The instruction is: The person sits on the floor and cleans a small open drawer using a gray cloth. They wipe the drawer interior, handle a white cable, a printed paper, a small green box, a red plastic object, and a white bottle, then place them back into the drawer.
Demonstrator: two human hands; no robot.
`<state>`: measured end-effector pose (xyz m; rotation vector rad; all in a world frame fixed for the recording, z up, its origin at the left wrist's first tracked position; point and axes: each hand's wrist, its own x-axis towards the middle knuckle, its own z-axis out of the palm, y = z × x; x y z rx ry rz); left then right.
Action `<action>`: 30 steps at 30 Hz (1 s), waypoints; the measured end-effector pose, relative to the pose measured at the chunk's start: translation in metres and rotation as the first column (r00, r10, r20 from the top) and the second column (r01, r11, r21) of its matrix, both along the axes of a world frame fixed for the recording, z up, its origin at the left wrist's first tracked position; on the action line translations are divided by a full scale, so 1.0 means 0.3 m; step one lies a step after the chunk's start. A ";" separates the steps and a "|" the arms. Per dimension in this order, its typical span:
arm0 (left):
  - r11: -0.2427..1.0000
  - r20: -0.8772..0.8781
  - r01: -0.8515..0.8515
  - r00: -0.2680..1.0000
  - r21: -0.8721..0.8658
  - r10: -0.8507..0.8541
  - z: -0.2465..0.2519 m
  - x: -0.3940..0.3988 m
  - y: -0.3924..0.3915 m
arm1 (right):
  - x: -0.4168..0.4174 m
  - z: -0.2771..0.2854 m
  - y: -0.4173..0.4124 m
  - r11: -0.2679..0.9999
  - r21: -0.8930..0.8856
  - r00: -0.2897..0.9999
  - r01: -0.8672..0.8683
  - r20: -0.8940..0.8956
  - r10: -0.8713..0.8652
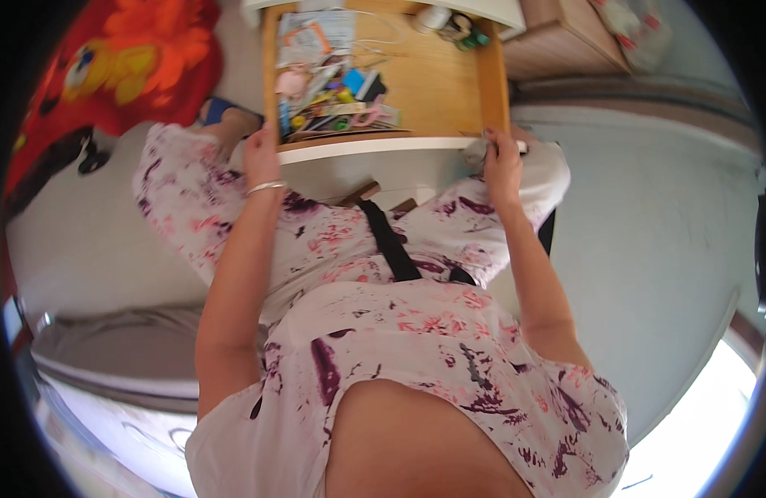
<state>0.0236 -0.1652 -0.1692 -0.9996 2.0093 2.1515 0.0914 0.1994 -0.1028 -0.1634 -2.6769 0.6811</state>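
Note:
An open wooden drawer with a white front (pixel 376 147) lies before me. My left hand (pixel 261 152) grips its left front corner; a metal bangle is on that wrist. My right hand (pixel 502 165) is at the right front corner, its fingers on the rim, with a grey cloth-like thing (pixel 475 152) beside it. In the drawer's left part lie papers (pixel 333 28), a blue item (pixel 353 81), a pink plastic item (pixel 371 112), a round pale pink item (pixel 290 83) and mixed small things. A white container (pixel 431 20) and a green bottle (pixel 473 41) stand at its back right.
A red and orange cartoon-patterned item (pixel 127 68) is at the upper left. A wood-grain box or cabinet (pixel 563 40) stands right of the drawer, with a plastic bag (pixel 647 37) beside it. A grey-rimmed basket or bin (pixel 121 348) is at the lower left.

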 end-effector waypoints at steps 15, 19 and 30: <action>0.840 0.034 -0.208 0.975 0.501 0.221 0.047 0.001 0.036 | -0.287 0.067 -0.806 0.672 -0.613 0.843 -0.415 0.020 0.538; 0.833 0.042 -0.196 0.978 0.518 0.204 0.082 0.011 0.035 | -0.321 -0.029 -0.891 0.718 -0.223 0.726 -0.659 0.060 0.685; 0.998 0.003 -0.025 1.000 0.065 0.024 0.116 0.018 0.047 | -0.618 -0.061 -0.930 0.820 -0.026 0.817 -0.572 0.079 0.572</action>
